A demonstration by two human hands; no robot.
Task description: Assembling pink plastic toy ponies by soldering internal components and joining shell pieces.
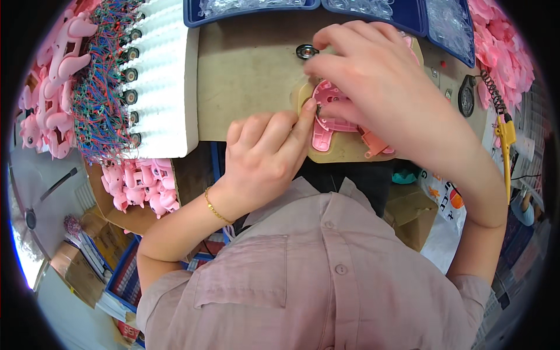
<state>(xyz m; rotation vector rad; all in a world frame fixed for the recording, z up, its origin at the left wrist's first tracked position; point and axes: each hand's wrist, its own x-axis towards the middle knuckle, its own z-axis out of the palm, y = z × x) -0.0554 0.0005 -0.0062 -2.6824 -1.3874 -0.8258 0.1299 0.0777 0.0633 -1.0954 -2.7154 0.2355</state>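
A pink toy shell half (pixel 322 137), its ribbed inside facing up, lies on a tan holder plate (pixel 335 156). My left hand (pixel 265 146) reaches its left edge; the fingers are curled and the index finger and thumb press together on the rim. Above the shell arches my right hand (pixel 364 73), thumb and fingers apart, with nothing visible between them. This hand hides much of the shell. Just beyond its fingertips a small round black-and-metal speaker (pixel 306 52) rests on the table. An orange-pink piece (pixel 375 143) sits at the shell's lower right.
White foam (pixel 169 81) with wired speakers (pixel 130 74) stands left, beside pink toy bodies (pixel 70 52). Blue bins (pixel 254 18) of clear parts line the back. At right are a yellow tool (pixel 506 137) on a coiled cord and piled pink pieces (pixel 501 46). A carton (pixel 137 219) holds more toys.
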